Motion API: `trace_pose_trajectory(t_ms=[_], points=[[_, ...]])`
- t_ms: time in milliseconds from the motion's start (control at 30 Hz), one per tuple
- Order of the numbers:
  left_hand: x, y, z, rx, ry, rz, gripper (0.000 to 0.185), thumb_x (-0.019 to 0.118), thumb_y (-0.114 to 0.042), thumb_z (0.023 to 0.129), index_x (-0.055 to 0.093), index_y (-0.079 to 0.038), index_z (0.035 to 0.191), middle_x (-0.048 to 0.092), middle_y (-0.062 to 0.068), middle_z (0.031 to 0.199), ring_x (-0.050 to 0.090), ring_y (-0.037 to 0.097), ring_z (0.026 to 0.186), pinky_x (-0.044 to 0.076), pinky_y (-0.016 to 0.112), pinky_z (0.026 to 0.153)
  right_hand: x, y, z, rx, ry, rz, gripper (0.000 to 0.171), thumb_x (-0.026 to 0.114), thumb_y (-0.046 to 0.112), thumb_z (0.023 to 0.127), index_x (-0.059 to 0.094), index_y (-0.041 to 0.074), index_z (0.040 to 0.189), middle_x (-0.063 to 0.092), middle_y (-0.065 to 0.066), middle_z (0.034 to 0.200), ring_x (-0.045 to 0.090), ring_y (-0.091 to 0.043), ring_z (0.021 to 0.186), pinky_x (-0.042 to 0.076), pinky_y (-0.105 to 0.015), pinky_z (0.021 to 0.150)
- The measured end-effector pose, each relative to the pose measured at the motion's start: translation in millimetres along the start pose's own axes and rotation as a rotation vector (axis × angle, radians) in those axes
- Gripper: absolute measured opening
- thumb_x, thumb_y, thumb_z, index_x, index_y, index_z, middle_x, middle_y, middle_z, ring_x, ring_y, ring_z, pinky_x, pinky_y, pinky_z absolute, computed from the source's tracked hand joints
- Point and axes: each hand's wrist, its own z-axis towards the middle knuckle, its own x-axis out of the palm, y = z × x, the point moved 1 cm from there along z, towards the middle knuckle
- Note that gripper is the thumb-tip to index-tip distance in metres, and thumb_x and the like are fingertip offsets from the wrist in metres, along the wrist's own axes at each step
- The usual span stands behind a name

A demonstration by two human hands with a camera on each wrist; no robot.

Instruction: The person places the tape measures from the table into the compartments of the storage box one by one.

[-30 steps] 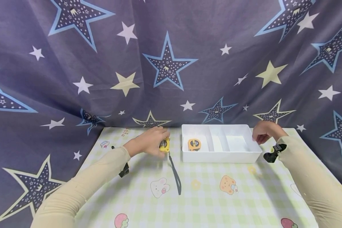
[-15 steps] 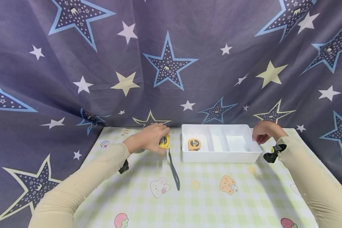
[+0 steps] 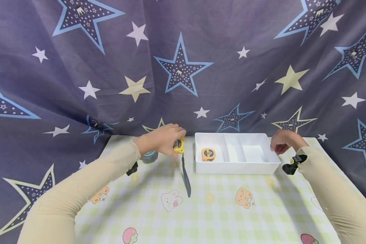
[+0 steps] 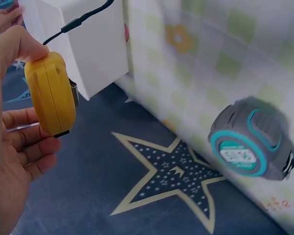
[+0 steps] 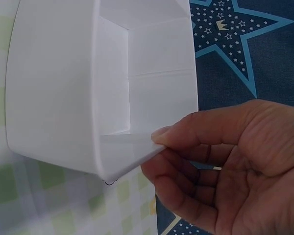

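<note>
Since earlier, the yellow tape measure pinched in my left hand has shifted up the head view, while my right hand pinches the white tray.

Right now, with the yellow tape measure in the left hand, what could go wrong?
The dark strap hangs loose from the yellow tape measure, so it might snag on the white tray if carried across. An orange tape measure sits in the tray's left compartment, so the two could knock if both end up there. The right hand pinches the tray's end wall; a tug might shift it.
</note>
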Motion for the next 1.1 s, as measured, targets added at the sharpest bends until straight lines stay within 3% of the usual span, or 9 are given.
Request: trace_pose_trajectory(t_ms=[467,867,1100], points=[[-43.0,2.2,11.6,-0.015,-0.069,-0.039,0.056,0.077,-0.049,0.07,0.059,-0.012,0.108,0.061,0.0,0.097,0.052,0.02,0.088,0.047,0.037,0.083,0,0,-1,-0.009,0.005,0.0,0.007,0.061,0.001,0.087,0.06,-0.002,0.081,0.06,-0.003,0.069,0.06,-0.011,0.062,0.057,-0.025,0.065],[-98.2,-0.4,27.5,0.001,-0.078,0.01,0.06,0.077,-0.051,0.072,0.057,-0.011,0.112,0.061,0.004,0.1,0.051,0.023,0.089,0.045,0.039,0.084,-1,2,-2,-0.019,-0.03,0.004,0.005,0.062,0.001,0.085,0.062,-0.002,0.081,0.062,-0.003,0.068,0.062,-0.011,0.06,0.057,-0.025,0.064],[-126.8,-8.8,38.4,0.037,-0.124,0.008,0.054,0.076,-0.048,0.073,0.055,-0.011,0.107,0.059,0.004,0.096,0.05,0.023,0.088,0.044,0.038,0.081,0,1,-1,0.007,-0.028,0.009,0.005,0.061,0.0,0.086,0.061,-0.002,0.081,0.062,-0.004,0.068,0.062,-0.011,0.061,0.058,-0.025,0.065]])
